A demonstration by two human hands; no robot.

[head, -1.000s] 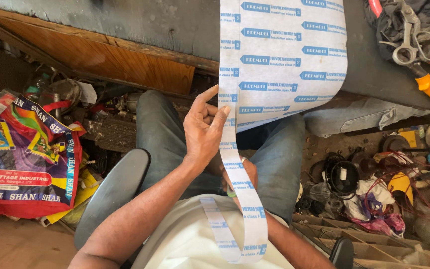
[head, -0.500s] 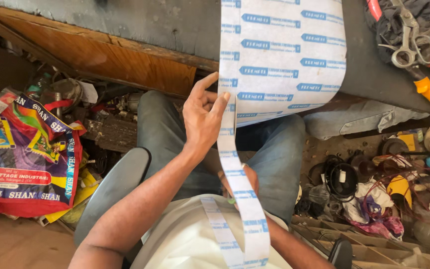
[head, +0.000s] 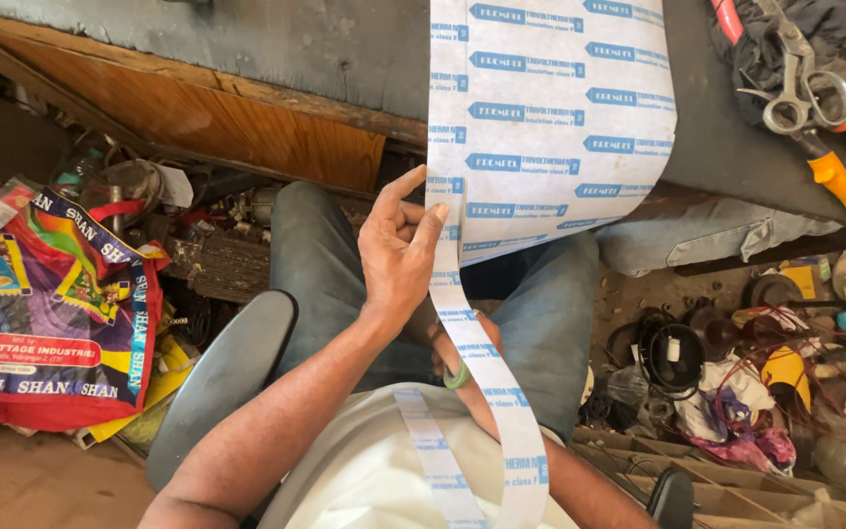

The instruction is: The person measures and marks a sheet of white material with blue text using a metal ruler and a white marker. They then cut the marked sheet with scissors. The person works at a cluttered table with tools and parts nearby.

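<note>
The left hand (head: 399, 257) pinches the left edge of the white printed sheet (head: 550, 118) hanging off the far bench (head: 276, 44), steadying a narrow strip (head: 487, 372) that trails toward the lap; the right hand (head: 447, 345) is mostly hidden beneath, so I cannot tell its grip; scissors (head: 800, 93) lie far right.

Left hand (head: 399, 257) pinching narrow strip (head: 482, 353) peeling off white printed sheet (head: 550, 118) draped over bench edge (head: 345, 59); right hand (head: 447, 343) mostly hidden beneath, perhaps gripping strip
</note>
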